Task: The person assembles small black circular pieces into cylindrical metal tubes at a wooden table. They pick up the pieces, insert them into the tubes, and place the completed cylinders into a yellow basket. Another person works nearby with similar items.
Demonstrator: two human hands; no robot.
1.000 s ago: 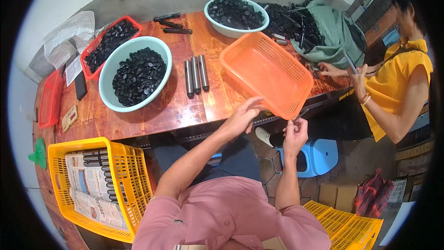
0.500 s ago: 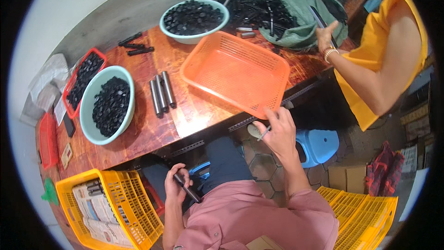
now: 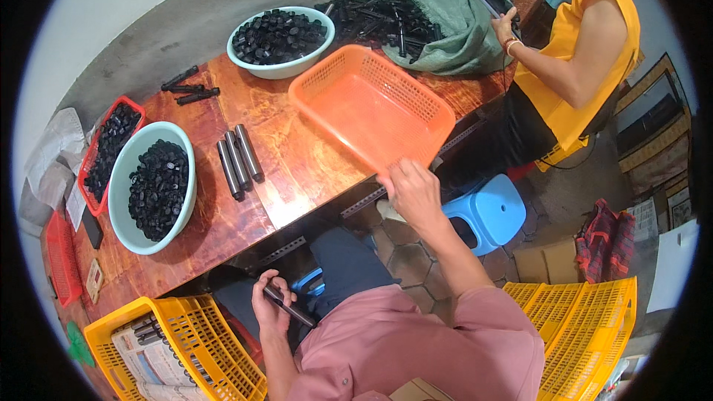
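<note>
Orange plastic mesh basket (image 3: 371, 104) overhangs the wooden table (image 3: 297, 171) edge, right hand (image 3: 412, 189) loosely touching its near rim, left hand (image 3: 271, 304) closed around a dark metal rod (image 3: 290, 308) at the lap; a careless tug could tip it off.

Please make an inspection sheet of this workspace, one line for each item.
Surface: brown wooden table, glossy, partly covered.
Job's things: left hand holds a dark rod over the lap; right hand touches the near rim of the empty orange basket.
Clutter: two pale bowls of small black parts, red tray, three metal cylinders, green cloth with black rods.
Grippers: both are bare hands.
Cables: nothing seen.
Surroundings: yellow crates, blue stool, a person in yellow at the table's far end.
</note>
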